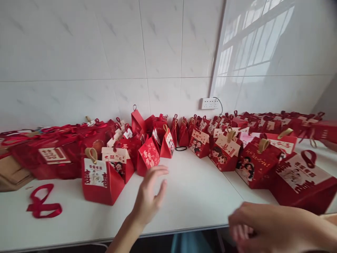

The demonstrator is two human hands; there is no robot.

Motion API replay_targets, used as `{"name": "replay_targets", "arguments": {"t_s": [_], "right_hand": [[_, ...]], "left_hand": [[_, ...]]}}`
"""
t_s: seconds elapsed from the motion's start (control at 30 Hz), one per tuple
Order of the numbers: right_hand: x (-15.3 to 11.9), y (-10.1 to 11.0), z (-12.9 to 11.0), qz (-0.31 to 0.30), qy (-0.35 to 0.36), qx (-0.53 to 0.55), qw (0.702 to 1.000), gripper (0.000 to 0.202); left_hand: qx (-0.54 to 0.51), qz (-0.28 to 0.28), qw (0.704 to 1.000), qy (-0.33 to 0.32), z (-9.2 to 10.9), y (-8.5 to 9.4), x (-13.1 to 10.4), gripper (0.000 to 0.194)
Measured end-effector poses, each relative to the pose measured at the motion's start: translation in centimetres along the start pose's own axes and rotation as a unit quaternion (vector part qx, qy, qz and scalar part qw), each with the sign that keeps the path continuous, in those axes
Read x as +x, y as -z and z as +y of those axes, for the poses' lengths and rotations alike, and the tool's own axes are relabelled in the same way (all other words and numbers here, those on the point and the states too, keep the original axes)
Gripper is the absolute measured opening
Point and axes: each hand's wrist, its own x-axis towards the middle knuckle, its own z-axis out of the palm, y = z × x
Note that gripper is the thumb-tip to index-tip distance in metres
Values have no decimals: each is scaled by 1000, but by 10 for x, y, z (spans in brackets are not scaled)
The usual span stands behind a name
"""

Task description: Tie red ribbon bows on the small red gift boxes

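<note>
My left hand (151,196) hovers over the white table, thumb and fingers apart, holding nothing. Near its fingertips stands a red gift box (148,156) with a gold pattern. Left of that hand is another red gift box (98,181) with a white label and a gold loop handle. Above the table's front edge at lower right, my right hand (271,226) is curled and slightly blurred. Its fingers hide whatever may be inside. Nearest to it stand a red gift box (305,182) with a dark red loop and one with a couple printed on it (256,163).
Rows of red gift boxes (198,144) line the back of the white table (181,196). At left lie larger red packages (60,154), a brown paper bag (15,172) and a loose red ribbon (43,203). A black ring (181,149) lies mid-table; a socket (210,103) is on the wall.
</note>
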Motion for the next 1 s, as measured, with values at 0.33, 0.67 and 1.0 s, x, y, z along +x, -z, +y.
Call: {"name": "replay_targets", "arguments": {"t_s": [0.33,0.67,1.0], "right_hand": [[196,-38,-58,80,175,280,940,20],[229,-68,-32,150,146,255,944,24],[230,-66,-33,135,152,291,935,17]], "left_hand": [[198,375,870,252,-108,98,-32,39],[263,234,839,415,-159,175,26,55],[275,207,816,463,-158,164,54,103]]}}
